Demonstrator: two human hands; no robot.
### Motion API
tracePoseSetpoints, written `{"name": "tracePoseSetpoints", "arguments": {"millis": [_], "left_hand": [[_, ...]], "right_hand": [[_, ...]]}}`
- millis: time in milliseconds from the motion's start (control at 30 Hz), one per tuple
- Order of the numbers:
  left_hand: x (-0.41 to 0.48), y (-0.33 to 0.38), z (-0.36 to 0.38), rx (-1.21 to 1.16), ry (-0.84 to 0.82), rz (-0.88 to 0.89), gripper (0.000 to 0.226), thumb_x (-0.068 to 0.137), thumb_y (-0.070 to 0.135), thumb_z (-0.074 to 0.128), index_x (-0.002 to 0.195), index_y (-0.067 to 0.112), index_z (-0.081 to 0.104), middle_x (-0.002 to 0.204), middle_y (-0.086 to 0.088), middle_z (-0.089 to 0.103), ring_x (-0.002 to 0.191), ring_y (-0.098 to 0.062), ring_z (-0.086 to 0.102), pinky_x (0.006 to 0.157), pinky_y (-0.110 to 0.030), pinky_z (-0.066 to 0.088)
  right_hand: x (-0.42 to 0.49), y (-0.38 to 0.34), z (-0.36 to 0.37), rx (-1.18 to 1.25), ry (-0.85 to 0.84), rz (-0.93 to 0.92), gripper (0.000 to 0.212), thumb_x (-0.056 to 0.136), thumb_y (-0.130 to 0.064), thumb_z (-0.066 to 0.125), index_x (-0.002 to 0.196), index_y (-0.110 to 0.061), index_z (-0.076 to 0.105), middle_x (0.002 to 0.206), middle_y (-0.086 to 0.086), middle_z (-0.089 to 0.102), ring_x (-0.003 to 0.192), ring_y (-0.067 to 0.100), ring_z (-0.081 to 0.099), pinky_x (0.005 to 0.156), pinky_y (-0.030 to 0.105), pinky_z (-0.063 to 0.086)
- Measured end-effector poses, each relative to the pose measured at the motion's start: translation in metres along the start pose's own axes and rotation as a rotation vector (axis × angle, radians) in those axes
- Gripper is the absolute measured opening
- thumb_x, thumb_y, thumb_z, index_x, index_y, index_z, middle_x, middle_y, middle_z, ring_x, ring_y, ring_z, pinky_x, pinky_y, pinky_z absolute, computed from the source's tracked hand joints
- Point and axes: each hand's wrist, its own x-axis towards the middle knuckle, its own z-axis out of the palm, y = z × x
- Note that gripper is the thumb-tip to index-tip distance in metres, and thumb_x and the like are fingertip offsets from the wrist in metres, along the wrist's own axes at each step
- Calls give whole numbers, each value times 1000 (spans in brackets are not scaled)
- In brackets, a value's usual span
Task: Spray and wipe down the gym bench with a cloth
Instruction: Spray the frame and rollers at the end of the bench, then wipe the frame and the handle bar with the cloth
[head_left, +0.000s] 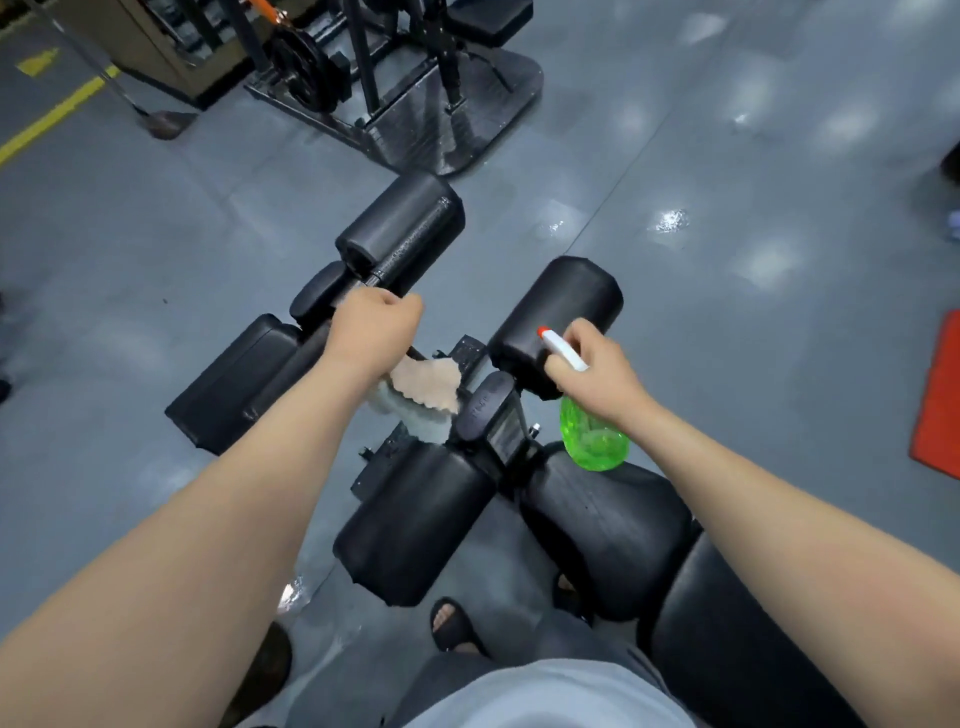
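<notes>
The black gym bench (613, 525) runs from the lower right toward the middle, with several black roller pads at its far end. My left hand (376, 325) is curled in a fist over the bench's centre frame and grips a cloth (423, 392), tan and pale grey, that hangs below the wrist. My right hand (597, 369) holds a green spray bottle (592, 439) by its white head. The red-tipped nozzle points toward the right roller pad (566, 301). The bottle's body hangs just above the seat pad.
Grey shiny floor with wet spots surrounds the bench. A black weight machine on a base plate (415, 104) stands beyond it. A red mat (940, 400) lies at the right edge. A sandalled foot (452, 623) stands below the near roller pad (410, 525).
</notes>
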Motion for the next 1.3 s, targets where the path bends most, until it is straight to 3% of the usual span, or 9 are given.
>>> {"name": "tracePoseSetpoints", "arguments": {"millis": [100, 200, 433, 533, 633, 800, 900, 1000, 1300], "left_hand": [[-13, 6, 21, -178, -61, -116, 12, 72, 29, 60, 75, 18, 59, 67, -6, 38, 67, -20, 34, 69, -36, 31], [-24, 7, 38, -345, -155, -238, 24, 69, 31, 61, 81, 12, 69, 57, 0, 41, 57, -20, 33, 69, -37, 31], [-57, 6, 66, -622, -355, -446, 8, 88, 14, 56, 82, 9, 60, 54, 2, 41, 39, -12, 43, 53, -23, 42], [-62, 0, 68, -638, -404, -479, 5, 86, 10, 56, 87, 8, 61, 55, 1, 46, 45, -16, 53, 58, -27, 50], [-65, -8, 67, -666, -399, -493, 27, 80, 3, 47, 102, 2, 62, 73, -9, 57, 58, -24, 65, 63, -35, 57], [-64, -21, 60, -659, -346, -468, 41, 74, -7, 31, 101, 1, 62, 88, -13, 51, 73, -28, 67, 80, -45, 60], [-64, -25, 59, -627, -323, -451, 44, 74, -10, 28, 100, 1, 63, 91, -15, 57, 74, -25, 65, 78, -43, 61], [-64, -29, 59, -591, -299, -451, 44, 69, -10, 34, 99, 1, 65, 98, -17, 57, 89, -29, 64, 94, -51, 57], [-62, -33, 67, -581, -282, -432, 40, 73, -11, 39, 96, 2, 68, 104, -17, 61, 98, -30, 64, 94, -45, 58]], "right_hand": [[-23, 42, 5, -11, 26, 11, 25, 87, -30, 67, 77, -19, 46, 70, 2, 57, 66, 16, 49, 61, 36, 41], [-38, 77, 12, -52, 47, 66, 30, 86, -34, 72, 70, -25, 49, 67, -4, 58, 68, 18, 53, 59, 34, 38], [-56, 142, 28, -165, -39, 232, 19, 90, -32, 67, 78, -20, 58, 68, -2, 58, 69, 25, 55, 56, 32, 36], [-63, 160, 36, -220, -128, 249, 7, 91, -22, 62, 87, -21, 57, 79, 2, 61, 76, 27, 57, 60, 33, 39], [-66, 170, 43, -203, -165, 284, 8, 93, -19, 60, 96, -18, 53, 83, 0, 58, 73, 22, 55, 56, 30, 36], [-65, 180, 54, -217, -220, 340, 11, 95, -18, 58, 101, -14, 50, 91, 5, 59, 83, 26, 57, 65, 33, 38], [-64, 184, 52, -227, -205, 347, 12, 95, -21, 59, 102, -14, 52, 90, 3, 59, 83, 25, 56, 64, 32, 36], [-62, 186, 47, -266, -241, 348, 17, 95, -25, 63, 104, -16, 52, 90, 1, 58, 82, 23, 55, 59, 32, 35], [-59, 173, 39, -256, -278, 329, 26, 87, -32, 67, 107, -20, 55, 92, -1, 61, 77, 15, 57, 58, 29, 39]]}}
